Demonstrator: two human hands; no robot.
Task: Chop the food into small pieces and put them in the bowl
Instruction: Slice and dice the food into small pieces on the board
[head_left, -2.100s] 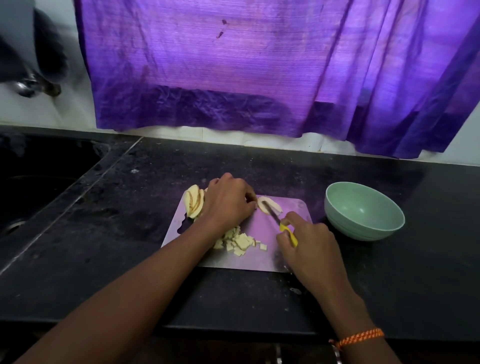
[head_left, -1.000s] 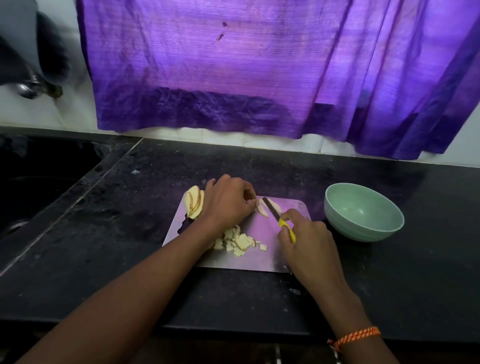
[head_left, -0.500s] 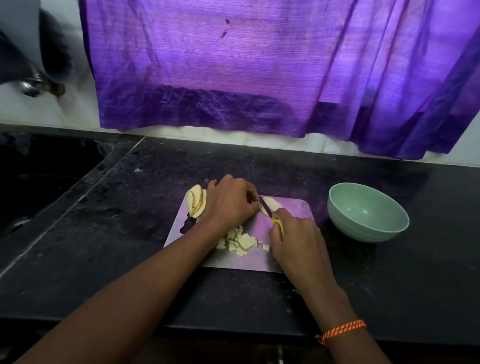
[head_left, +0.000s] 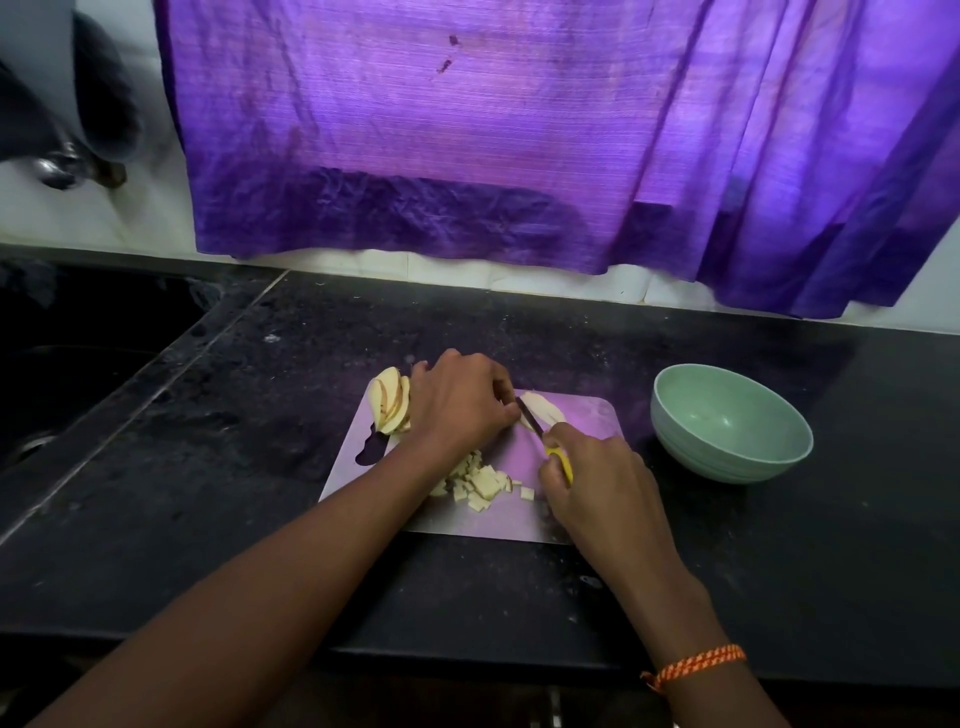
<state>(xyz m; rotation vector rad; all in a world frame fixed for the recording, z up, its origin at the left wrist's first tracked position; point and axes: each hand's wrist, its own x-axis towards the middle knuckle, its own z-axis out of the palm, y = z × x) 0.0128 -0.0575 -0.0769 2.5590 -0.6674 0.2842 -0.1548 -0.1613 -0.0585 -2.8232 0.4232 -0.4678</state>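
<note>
A purple curtain (head_left: 467, 130) fills the upper part of the frame, hanging above the dark surface (head_left: 779, 545) that spans the lower half. On that surface, at centre frame, lies your cutting board (head_left: 582, 415), and right of it, apart from the board, stands the green bowl (head_left: 727, 423), upright, with nothing visible inside it.

Your left arm reaches in from the lower left, and your left hand (head_left: 457, 405) rests knuckles-up on the far part of the board, fingers curled down onto a slice (head_left: 545, 408) that shows just beyond your fingertips. Your right arm comes up from the lower right with an orange wristband (head_left: 693, 665). Your right hand (head_left: 597, 478) grips the yellow handle of the knife (head_left: 540, 431), whose dark blade angles up-left to the slice beside your left fingers.

A stack of uncut slices (head_left: 389, 400) sits at the board's upper left corner, touching your left hand. The chopped pieces (head_left: 483, 483) lie in a small heap on the board's near half, between your two wrists.
</note>
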